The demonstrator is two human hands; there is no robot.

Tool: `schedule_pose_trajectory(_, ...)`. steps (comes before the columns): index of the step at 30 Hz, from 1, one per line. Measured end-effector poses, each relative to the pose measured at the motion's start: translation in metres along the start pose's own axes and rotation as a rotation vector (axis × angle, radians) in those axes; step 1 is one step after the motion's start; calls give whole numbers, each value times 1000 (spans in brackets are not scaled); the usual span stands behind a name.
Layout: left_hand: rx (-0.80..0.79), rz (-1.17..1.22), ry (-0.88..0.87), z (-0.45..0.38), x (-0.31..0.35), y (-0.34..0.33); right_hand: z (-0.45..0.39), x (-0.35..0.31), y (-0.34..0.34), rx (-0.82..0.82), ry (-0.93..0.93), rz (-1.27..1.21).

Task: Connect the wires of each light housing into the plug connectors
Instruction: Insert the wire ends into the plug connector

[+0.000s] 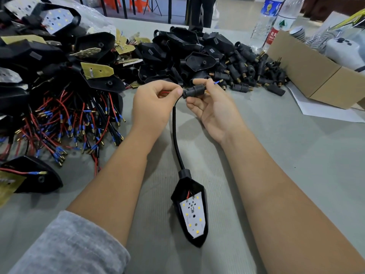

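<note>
A black light housing [192, 212] with a white LED board lies on the table between my forearms. Its black sleeved cable [174, 133] rises to my hands. My left hand [152, 107] pinches a red wire [165, 93] at the cable's end. My right hand [211, 107] holds a black plug connector [194, 90] between thumb and fingers. A blue-tipped wire [217, 82] sticks out of the connector's far end.
A heap of housings with red and black wires [65, 123] fills the left. Loose black plug connectors [254, 76] and empty housings [197, 60] pile up at the back. A cardboard box [308, 76] and water bottles [266, 22] stand at the right.
</note>
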State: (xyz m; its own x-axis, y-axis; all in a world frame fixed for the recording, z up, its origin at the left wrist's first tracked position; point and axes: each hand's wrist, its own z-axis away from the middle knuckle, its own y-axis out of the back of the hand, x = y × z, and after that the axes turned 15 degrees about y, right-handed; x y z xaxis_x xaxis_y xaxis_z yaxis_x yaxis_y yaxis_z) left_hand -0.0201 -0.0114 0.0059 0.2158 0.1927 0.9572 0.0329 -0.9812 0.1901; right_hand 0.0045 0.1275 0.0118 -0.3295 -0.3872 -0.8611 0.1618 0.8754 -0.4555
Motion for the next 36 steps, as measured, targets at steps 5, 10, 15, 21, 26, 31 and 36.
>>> schedule_pose_trajectory(5,9,119,171,0,3,-4,-2,2,-1,57,-3,-24)
schedule_pose_trajectory(10,-21,102,201,0,2,-3,-1,1,-1,73,-7,-46)
schedule_pose_trajectory(15,-117,23,162,3,3,-3,1,0,-1,-31,13,17)
schedule_pose_trajectory(21,-140,6,220,4,6,-7,1,0,-1,-37,5,34)
schedule_pose_trajectory(26,-68,37,239,4,5,-7,-1,0,-2,82,5,-47)
schedule_pose_trajectory(31,-12,11,165,6,4,-5,1,-1,-4,55,15,-1)
schedule_pose_trajectory(36,-26,-1,147,2,2,-4,3,-3,-4,31,26,22)
